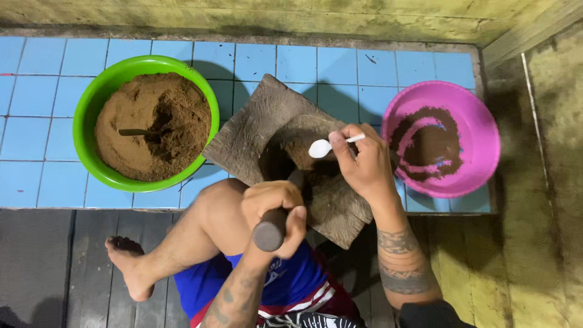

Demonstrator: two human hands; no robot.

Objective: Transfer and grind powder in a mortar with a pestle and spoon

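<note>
Stone grinding slab, grey, rough (255,127), on blue tiles. Left hand (276,209) fisted around dark cylindrical pestle (271,228) at slab's near edge. Right hand (361,161) pinches white plastic spoon (325,146) over slab's hollow. Green plastic bowl of brown powder (91,115) left of slab; pink plastic bowl (480,140) right.
</note>
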